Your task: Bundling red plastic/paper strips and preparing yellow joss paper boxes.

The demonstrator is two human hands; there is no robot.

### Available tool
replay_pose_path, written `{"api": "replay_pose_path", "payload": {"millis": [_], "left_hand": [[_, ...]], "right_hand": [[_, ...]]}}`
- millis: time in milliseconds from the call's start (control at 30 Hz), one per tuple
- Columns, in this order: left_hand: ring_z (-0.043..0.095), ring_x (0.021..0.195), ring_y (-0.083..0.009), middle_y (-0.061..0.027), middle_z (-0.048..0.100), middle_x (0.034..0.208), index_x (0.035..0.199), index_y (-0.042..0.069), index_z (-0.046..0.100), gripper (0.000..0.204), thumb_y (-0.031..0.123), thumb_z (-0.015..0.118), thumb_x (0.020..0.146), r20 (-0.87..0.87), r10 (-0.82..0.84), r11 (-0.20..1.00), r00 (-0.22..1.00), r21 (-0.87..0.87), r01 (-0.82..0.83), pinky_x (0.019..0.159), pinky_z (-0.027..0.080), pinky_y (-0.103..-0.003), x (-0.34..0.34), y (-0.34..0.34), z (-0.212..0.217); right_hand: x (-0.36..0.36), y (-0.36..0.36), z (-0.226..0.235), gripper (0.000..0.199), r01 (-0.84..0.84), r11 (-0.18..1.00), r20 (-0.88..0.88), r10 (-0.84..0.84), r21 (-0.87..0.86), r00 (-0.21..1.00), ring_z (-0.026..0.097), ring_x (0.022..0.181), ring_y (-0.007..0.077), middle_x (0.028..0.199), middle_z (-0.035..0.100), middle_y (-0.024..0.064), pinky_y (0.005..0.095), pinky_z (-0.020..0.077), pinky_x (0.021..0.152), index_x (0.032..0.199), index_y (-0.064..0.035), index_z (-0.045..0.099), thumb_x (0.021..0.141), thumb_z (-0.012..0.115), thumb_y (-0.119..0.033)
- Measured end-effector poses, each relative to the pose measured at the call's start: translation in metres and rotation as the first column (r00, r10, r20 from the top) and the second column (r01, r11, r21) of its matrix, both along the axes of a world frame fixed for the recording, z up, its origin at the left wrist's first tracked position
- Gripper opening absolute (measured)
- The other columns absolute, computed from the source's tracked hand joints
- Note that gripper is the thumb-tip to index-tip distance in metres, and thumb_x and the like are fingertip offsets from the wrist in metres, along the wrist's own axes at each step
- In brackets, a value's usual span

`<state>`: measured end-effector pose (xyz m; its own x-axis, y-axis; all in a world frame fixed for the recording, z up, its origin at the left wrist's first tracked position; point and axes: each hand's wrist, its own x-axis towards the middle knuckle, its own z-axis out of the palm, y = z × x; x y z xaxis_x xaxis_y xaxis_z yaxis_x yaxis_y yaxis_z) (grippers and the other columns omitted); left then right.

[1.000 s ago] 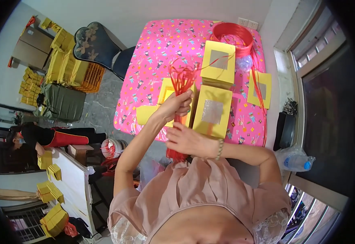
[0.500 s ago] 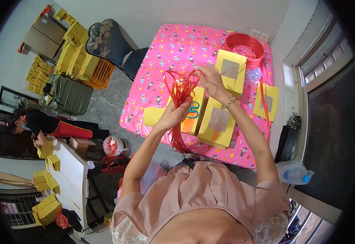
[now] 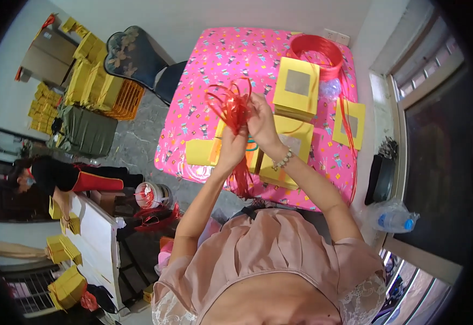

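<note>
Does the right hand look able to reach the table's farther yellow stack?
Probably yes: nothing visible separates the right hand from the yellow stack, though that hand is at the red strands.

You have two hands [image 3: 262,123], one bundle of red strands [image 3: 235,112], one red coil [image 3: 331,69], two windowed yellow stacks [image 3: 297,83], one chair [image 3: 132,60].
</note>
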<state>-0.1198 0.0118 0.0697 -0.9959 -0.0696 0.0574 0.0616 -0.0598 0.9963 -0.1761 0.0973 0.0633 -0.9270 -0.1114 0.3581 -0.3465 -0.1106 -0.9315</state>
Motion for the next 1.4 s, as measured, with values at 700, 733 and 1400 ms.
{"api": "replay_pose_path", "payload": {"millis": [700, 733, 1400], "left_hand": [[0.041, 0.049, -0.0175, -0.0076, 0.042, 0.059, 0.065, 0.003, 0.042, 0.024, 0.011, 0.039, 0.087, -0.491, 0.284, 0.701, 0.824, 0.692, 0.170, 0.044, 0.032, -0.030, 0.197, -0.446, 0.064], [0.041, 0.049, -0.0175, -0.0076, 0.042, 0.059, 0.065, 0.003, 0.042, 0.024, 0.011, 0.039, 0.087, -0.490, 0.289, 0.704, 0.822, 0.691, 0.165, 0.044, 0.032, -0.030, 0.213, -0.477, 0.052], [0.058, 0.095, -0.0201, -0.0145, 0.062, 0.103, 0.110, -0.005, 0.057, 0.061, 0.051, 0.050, 0.088, 0.729, -0.464, 0.848, 0.503, 0.203, 0.489, 0.086, 0.044, -0.033, 0.089, -0.095, -0.063]], "right_hand": [[0.011, 0.164, 0.002, 0.027, -0.978, 0.131, 0.724, 0.657, 0.164, 0.209, 0.047, 0.058, 0.0034, 0.067, 0.052, -0.0033, 0.0212, 0.0403, 0.051, 0.091, 0.0002, 0.057, 0.088, 0.060, -0.026], [0.007, 0.173, -0.001, 0.027, -0.979, 0.124, 0.723, 0.660, 0.163, 0.204, 0.047, 0.058, 0.0034, 0.067, 0.052, -0.0033, 0.0212, 0.0403, 0.051, 0.091, 0.0002, 0.057, 0.088, 0.060, -0.026], [0.130, 0.036, -0.004, 0.013, -0.415, 0.125, 0.180, 0.764, 0.901, 0.620, 0.062, 0.064, 0.0316, 0.066, 0.059, 0.0185, 0.0435, 0.0453, 0.054, 0.084, 0.0009, 0.049, 0.077, 0.052, -0.010]]}}
